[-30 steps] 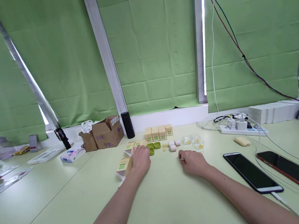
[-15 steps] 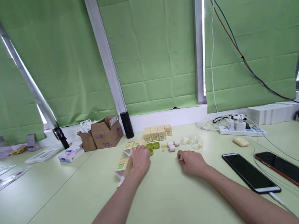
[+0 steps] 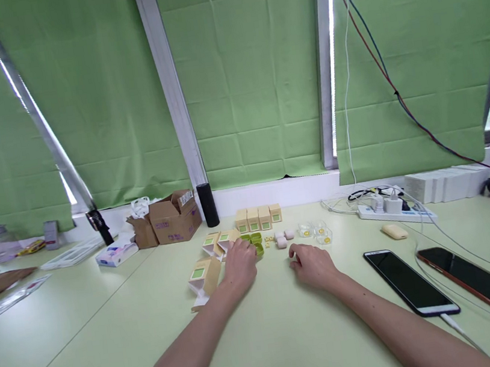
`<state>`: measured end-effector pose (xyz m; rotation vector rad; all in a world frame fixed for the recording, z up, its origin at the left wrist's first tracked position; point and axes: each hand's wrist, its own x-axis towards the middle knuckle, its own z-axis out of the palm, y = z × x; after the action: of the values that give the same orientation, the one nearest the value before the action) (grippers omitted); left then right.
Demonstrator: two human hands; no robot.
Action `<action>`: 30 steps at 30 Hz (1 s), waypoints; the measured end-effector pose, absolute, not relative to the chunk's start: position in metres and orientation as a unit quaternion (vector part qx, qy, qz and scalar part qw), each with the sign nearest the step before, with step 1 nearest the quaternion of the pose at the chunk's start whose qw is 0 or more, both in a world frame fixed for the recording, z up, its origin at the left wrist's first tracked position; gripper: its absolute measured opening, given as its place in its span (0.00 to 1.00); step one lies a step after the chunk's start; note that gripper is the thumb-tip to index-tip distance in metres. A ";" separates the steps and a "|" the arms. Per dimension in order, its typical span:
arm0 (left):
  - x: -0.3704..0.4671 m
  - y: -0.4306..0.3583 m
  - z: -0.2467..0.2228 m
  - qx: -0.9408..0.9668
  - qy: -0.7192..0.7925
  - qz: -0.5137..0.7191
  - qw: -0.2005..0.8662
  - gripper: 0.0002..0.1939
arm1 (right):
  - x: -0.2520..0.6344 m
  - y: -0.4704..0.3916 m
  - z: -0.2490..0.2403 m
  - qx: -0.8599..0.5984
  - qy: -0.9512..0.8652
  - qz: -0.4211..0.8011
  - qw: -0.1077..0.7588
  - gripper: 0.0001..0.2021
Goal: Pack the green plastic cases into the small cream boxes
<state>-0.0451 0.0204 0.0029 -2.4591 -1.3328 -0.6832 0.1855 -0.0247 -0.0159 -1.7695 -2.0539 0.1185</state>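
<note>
My left hand (image 3: 240,267) is closed at the fingertips on a small green square cup (image 3: 259,249), just in front of two matching green cups (image 3: 256,237). Part of the held cup is hidden behind the fingers. Left of this hand stand opened kraft boxes with green labels, the nearest box (image 3: 206,276) lying with its white flap out. My right hand (image 3: 314,266) rests on the table with fingers curled in and nothing visible in them. Beyond it lie pale pink rounded pieces (image 3: 281,243), tiny yellow pieces (image 3: 267,242) and clear containers with yellow centres (image 3: 323,236).
Closed kraft boxes (image 3: 253,219) stand in a row behind. A black cylinder (image 3: 207,205), a cardboard carton (image 3: 175,217) and a tissue pack (image 3: 117,254) are left. Two phones, one black-screened phone (image 3: 411,281) nearer, and a power strip (image 3: 395,214) lie right. Another person's hand (image 3: 7,280) is far left.
My left hand has moved right, and the green cup at its fingertips has shifted right with it. My right hand has hardly moved. The other person's hand has reached further in.
</note>
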 end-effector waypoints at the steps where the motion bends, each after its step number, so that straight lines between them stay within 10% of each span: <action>1: -0.042 0.018 0.001 -0.851 -0.443 -0.238 0.149 0.13 | 0.185 -0.025 -0.016 -0.633 -0.740 0.041 0.226 0.09; 30: -0.026 -0.012 0.011 -0.849 -0.267 -0.443 0.112 0.20 | 0.176 -0.032 -0.011 -0.396 -0.720 0.137 0.553 0.24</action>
<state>-0.0263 -0.0122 0.0110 -2.4916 -0.7840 -1.2991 0.1758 -0.0321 -0.0109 -0.9370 -1.7021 0.3245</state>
